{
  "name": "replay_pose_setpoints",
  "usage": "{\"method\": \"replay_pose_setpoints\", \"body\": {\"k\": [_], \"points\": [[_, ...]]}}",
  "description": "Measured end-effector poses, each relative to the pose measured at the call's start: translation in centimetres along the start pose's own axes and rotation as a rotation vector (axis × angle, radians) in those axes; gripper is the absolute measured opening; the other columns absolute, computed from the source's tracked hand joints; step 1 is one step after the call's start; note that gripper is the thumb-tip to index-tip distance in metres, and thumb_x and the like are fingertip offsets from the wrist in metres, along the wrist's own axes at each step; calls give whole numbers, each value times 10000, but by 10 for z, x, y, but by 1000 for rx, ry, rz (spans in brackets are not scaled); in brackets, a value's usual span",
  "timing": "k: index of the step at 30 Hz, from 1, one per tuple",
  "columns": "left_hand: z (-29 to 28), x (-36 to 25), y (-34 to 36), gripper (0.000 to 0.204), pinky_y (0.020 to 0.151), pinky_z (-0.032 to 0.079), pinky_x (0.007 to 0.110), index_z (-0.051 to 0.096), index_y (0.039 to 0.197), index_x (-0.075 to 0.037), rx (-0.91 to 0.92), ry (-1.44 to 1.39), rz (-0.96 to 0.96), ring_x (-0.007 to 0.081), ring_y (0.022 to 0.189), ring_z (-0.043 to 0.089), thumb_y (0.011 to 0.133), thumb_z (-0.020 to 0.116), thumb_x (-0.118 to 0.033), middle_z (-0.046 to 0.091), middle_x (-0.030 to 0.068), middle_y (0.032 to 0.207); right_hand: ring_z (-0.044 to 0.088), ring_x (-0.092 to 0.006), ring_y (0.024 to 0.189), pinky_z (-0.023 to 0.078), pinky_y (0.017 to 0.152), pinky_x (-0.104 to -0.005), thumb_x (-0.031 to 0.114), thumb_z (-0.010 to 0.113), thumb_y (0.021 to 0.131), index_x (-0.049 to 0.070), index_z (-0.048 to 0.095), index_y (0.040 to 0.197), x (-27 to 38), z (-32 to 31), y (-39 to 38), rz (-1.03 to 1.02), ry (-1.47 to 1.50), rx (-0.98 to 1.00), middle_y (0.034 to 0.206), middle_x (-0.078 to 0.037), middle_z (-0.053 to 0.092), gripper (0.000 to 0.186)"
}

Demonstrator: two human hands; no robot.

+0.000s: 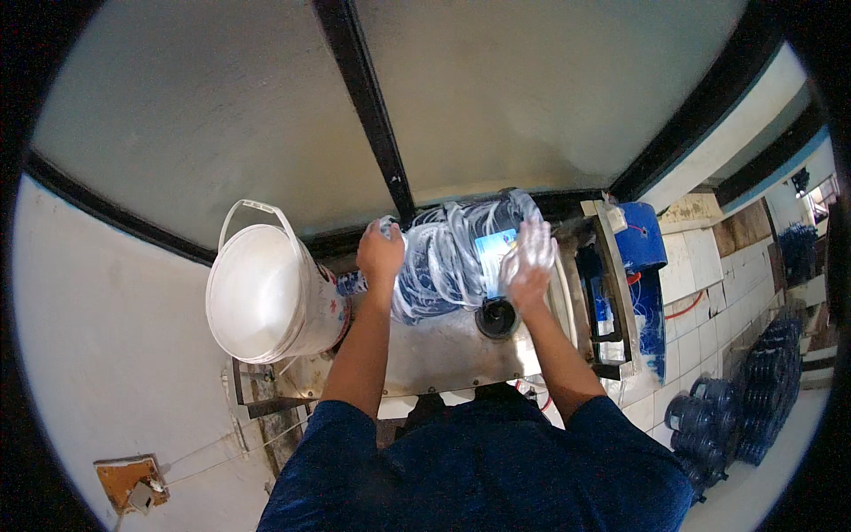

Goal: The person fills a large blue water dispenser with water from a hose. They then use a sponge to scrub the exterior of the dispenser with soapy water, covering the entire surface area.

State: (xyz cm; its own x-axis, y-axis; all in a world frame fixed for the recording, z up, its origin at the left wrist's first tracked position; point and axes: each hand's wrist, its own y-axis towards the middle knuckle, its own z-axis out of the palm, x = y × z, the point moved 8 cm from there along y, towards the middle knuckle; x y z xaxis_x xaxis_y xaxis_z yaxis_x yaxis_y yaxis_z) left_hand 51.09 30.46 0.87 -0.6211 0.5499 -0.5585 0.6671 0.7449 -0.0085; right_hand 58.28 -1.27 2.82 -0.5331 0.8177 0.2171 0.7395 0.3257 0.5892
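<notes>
Foam-streaked blue water jug lies on its side under two bare hands

At the far left, low on a pale wall, sits a wooden board with a small grey box fixed to it. Next comes a large white bucket, its handle raised, crowding the jug's neck and closing off that side of the metal worktop.

The left hand rests on the jug's upper shoulder near the neck, fingers curled; whether its grip is closed on something cannot be told, as the back of the hand hides the palm. The jug stretches across the middle of the worktop, neck toward the bucket, close to the black-framed frosted panes that bound the far side. Just below its body, on the near side, a round black fitting occupies the worktop.

The right hand, white with foam, lies against the base end beside a blue label, its grip wide and the fingers extended. Beyond it, a metal frame stands between the worktop and a blue drum. Farther right, more blue jugs are massed beside white tiles.
</notes>
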Motion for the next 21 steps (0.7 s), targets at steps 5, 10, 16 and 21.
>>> {"method": "replay_pose_setpoints", "body": {"k": [5, 10, 16, 21], "points": [[-7, -1, -44, 548, 1074, 445, 479, 542, 1404, 9, -148, -51, 105, 405, 1314, 531, 976, 576, -332, 578, 223, 1415, 624, -428, 1229, 527, 982, -540, 409, 572, 939, -2, 600, 1357, -43, 52, 90, 481, -15, 692, 1399, -240, 599, 587], [-16, 2, -105, 560, 1107, 404, 489, 493, 1444, 24, -304, -95, 256, 438, 1332, 499, 973, 585, -266, 565, 243, 1416, 657, -393, 1203, 555, 979, -478, 410, 595, 925, 24, 709, 1231, -39, 100, 119, 353, -202, 914, 1331, -210, 657, 506], [-11, 16, -172, 640, 1148, 321, 586, 425, 1500, 24, -341, -129, 295, 529, 1394, 390, 940, 609, -224, 477, 295, 1476, 685, -363, 1151, 566, 948, -444, 395, 615, 910, 16, 735, 1144, -29, 80, 105, 300, -194, 907, 1260, -206, 692, 461], [19, 37, -218, 680, 1187, 229, 635, 388, 1520, 38, -398, -135, 471, 585, 1439, 281, 927, 612, -209, 400, 307, 1535, 711, -416, 963, 574, 846, -494, 516, 616, 923, -16, 680, 1040, -37, 29, 77, 299, -85, 563, 1028, -255, 718, 548]]}}
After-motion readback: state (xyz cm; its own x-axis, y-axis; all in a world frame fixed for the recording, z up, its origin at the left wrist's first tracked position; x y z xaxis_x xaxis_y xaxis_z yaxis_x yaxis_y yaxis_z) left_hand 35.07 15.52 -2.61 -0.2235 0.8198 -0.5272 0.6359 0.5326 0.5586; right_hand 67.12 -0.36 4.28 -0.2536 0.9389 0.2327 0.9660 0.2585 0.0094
